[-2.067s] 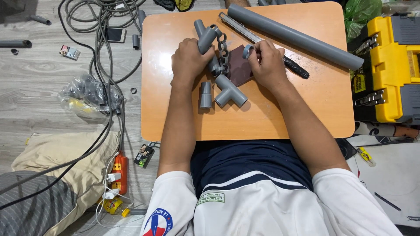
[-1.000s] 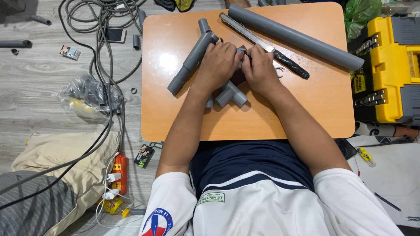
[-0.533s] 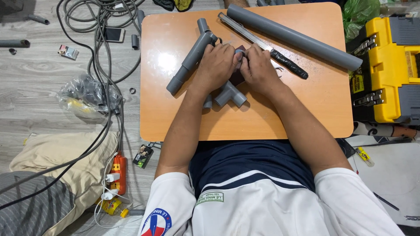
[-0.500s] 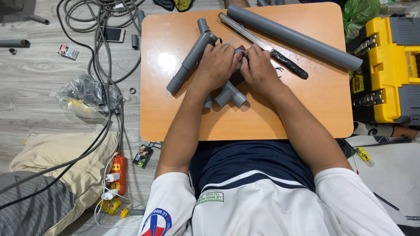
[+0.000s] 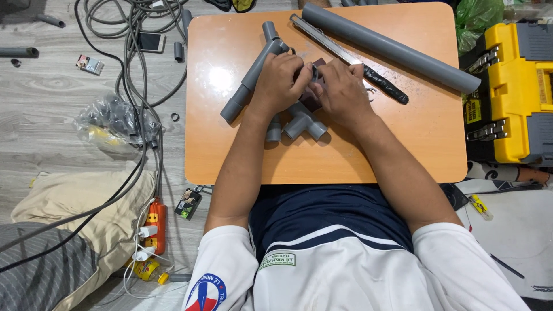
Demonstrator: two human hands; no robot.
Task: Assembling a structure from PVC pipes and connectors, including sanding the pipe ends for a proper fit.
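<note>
Hands first: my left hand [image 5: 280, 79] closes over the upper end of the short grey pipe [image 5: 249, 80], pinning it to the orange surface [image 5: 403, 144] so it cannot roll, while my right hand [image 5: 344, 92] curls beside it, fingertips pinching a small dark brown piece [image 5: 314, 102] against the pipe's fitting; what it is I cannot tell. Beyond my right hand, well apart, the long grey pipe [image 5: 397, 49] lies slantwise out of the way. Nearer, just past my knuckles, lies a saw [image 5: 351, 60] with a black handle. Just under both hands sit loose grey fittings [image 5: 302, 122], kept within reach.
</note>
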